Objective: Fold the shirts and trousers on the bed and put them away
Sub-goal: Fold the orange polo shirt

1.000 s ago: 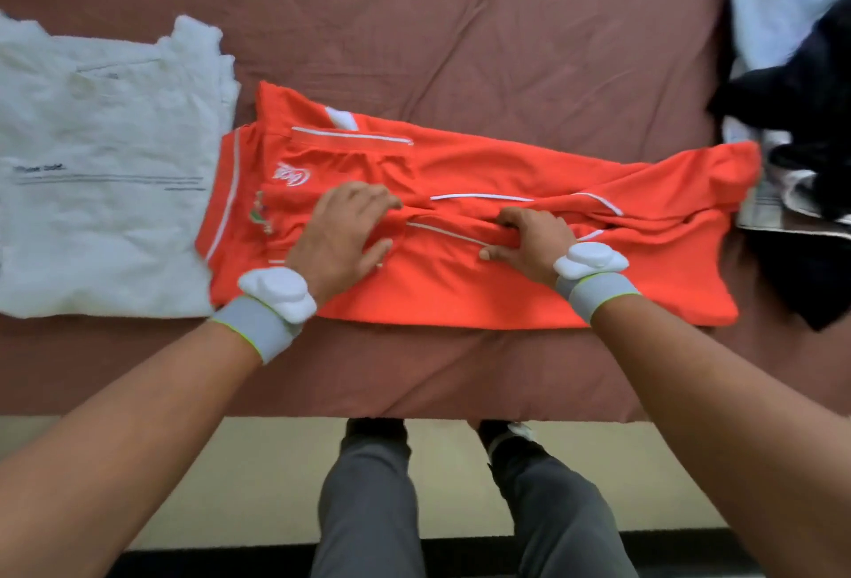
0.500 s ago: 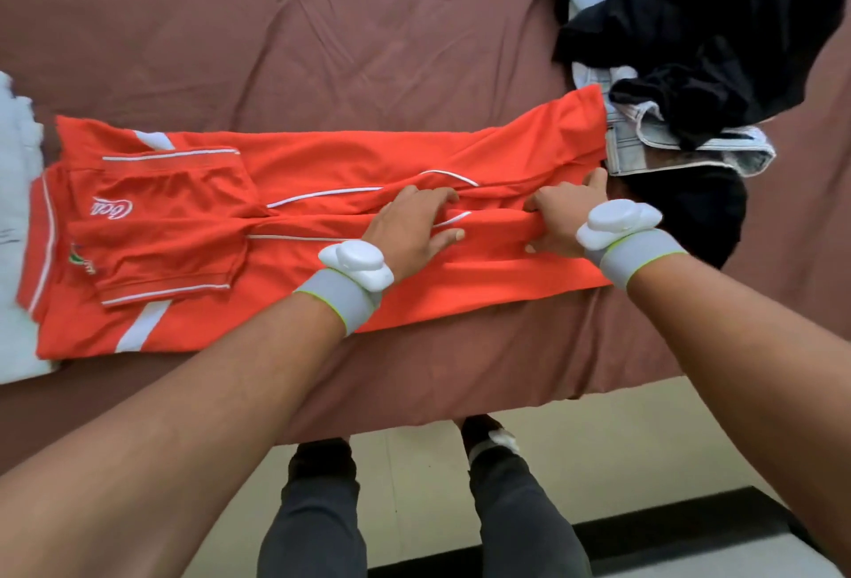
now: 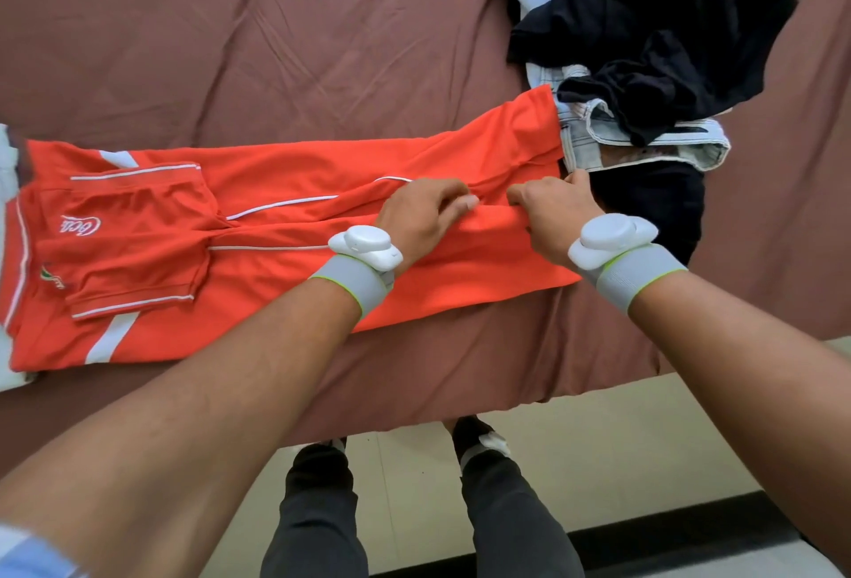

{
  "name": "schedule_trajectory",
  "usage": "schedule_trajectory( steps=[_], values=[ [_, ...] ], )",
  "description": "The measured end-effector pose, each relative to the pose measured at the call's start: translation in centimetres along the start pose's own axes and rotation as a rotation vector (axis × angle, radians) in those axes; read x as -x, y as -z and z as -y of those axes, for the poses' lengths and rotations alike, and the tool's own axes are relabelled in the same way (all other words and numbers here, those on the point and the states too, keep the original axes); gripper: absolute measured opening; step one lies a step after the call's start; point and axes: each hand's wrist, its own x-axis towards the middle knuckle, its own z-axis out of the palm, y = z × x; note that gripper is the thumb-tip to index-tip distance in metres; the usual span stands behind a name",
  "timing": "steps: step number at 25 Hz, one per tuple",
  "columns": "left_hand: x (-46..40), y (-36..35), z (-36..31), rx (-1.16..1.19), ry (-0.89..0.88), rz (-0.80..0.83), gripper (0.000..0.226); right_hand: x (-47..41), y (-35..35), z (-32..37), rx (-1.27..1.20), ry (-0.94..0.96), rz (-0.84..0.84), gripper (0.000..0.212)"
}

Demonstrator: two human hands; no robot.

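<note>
Your hands have slid along the orange shirt toward its right end, by the dark pile.

At frame centre your left hand point(image 3: 421, 213) and right hand point(image 3: 550, 211) each pinch the fold ridge of the orange shirt point(image 3: 285, 227), fingers curled on cloth; it lies flat across the brown bed point(image 3: 276, 48). I judge you're narrowing it before folding crosswise. Unfolded dark clothes point(image 3: 654, 20) wait at upper right.

Bright even light, blurred warped edges
</note>
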Motion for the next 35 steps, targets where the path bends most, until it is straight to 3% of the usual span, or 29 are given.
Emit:
schedule_trajectory(
  steps=[2,3,6,10,15,19,22,26,31,35],
  values=[
    [-1.1,-0.2,-0.1,-0.054,0.041,-0.162,0.026,-0.1,-0.3,-0.3,-0.024,0.003,0.004,0.023],
    [-1.8,-0.2,-0.4,-0.120,0.062,-0.165,0.030,-0.1,-0.2,-0.3,-0.085,-0.004,0.019,0.031],
    [-3.8,-0.7,-2.0,-0.290,0.058,-0.073,0.040,0.3,-0.4,-0.3,-0.278,-0.034,0.016,0.060],
    [-5.4,-1.3,-3.6,-0.428,-0.056,-0.022,0.050,1.1,-0.6,0.1,-0.329,0.047,-0.084,0.045],
    [-8.1,-2.4,-5.6,-0.515,-0.079,0.032,0.040,1.2,-1.1,-0.2,-0.267,0.071,-0.099,0.050],
    [-9.0,-2.9,-5.2,-0.425,-0.035,-0.006,0.027,1.8,-1.5,-0.3,-0.283,0.086,-0.118,0.032],
    [-8.6,-3.1,-4.8,-0.185,-0.223,-0.061,0.019,1.6,-1.6,-0.2,-0.264,0.103,-0.175,0.021],
    [-8.1,-2.9,-3.9,0.193,-0.273,0.151,0.016,1.5,-1.5,-0.5,-0.146,0.185,-0.140,0.023],
    [-7.3,-2.4,-3.3,0.250,-0.312,0.285,0.026,1.9,-1.3,-0.5,-0.134,0.277,-0.106,0.021],
    [-6.3,-2.3,-3.6,0.228,-0.244,0.465,0.048,2.1,-1.3,-0.4,-0.180,0.274,-0.092,0.019]
  ],
)
